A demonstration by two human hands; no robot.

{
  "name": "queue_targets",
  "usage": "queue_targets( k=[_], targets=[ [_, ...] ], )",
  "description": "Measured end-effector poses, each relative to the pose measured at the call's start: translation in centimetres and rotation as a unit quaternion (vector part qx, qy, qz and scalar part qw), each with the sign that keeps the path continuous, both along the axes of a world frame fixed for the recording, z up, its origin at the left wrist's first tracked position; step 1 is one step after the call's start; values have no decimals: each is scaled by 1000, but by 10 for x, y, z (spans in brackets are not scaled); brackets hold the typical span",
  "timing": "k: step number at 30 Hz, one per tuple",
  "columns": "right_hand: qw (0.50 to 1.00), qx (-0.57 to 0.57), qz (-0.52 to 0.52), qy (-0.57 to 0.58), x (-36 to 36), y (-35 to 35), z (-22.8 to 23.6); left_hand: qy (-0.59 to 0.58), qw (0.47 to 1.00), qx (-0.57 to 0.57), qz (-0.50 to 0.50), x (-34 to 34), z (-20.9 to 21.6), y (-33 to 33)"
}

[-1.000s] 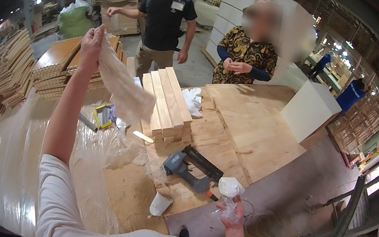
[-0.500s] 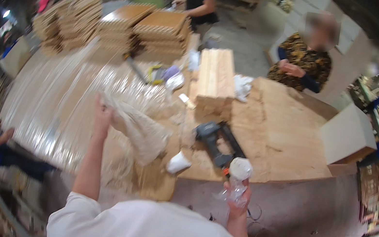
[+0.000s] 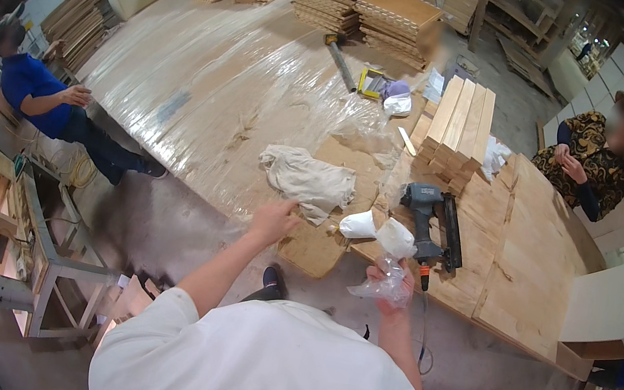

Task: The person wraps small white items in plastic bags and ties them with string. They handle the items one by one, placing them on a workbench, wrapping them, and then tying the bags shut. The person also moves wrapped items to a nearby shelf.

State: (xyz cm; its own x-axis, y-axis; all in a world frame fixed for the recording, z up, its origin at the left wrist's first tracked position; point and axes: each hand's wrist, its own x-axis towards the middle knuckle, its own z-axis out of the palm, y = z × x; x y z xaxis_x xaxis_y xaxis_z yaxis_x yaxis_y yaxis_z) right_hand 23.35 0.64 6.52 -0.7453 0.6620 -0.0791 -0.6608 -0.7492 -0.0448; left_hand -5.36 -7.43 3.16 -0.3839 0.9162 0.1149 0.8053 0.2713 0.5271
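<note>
- The left hand [image 3: 274, 222] is just beside a pale cloth [image 3: 306, 180], its fingers loosely bent and closed on nothing.
- The cloth lies crumpled on the table [image 3: 533, 256], close to the near edge.
- The right hand [image 3: 394, 294] is closed around crumpled clear plastic [image 3: 371, 288], with a white bundle [image 3: 396, 238] at its top, in front of the table's near edge.
- Another white bundle [image 3: 358, 224] rests by that edge, between the cloth and a nail gun [image 3: 425, 222].
- Farther in, behind the nail gun, is a stack of wood strips [image 3: 457, 128].
- A hammer [image 3: 340, 62] lies toward the far edge, near stacked boards [image 3: 398, 22].
- A white box [image 3: 603, 307] stands at the right near corner.
- A co-worker in a patterned shirt [image 3: 588, 156] stands beyond the far right edge, hands together.
</note>
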Motion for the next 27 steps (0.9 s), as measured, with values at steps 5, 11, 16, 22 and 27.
queue_targets(
  k=[5,11,16,22,27],
  targets=[
    [999,-3,26,-38,-28,-9,0,143,984,84,-72,-9,-11,41],
    [999,-27,-23,-39,-50,-20,8,-265,959,98,26,-72,44,100],
    [997,4,-52,-55,-68,-25,1,-81,939,86,-324,-82,67,61],
    [999,-14,-39,17,-101,-26,-11,50,888,-131,-438,-93,22,-12],
    [998,-24,-54,2,-133,-26,-24,-29,970,4,-241,-114,7,2]
  ],
)
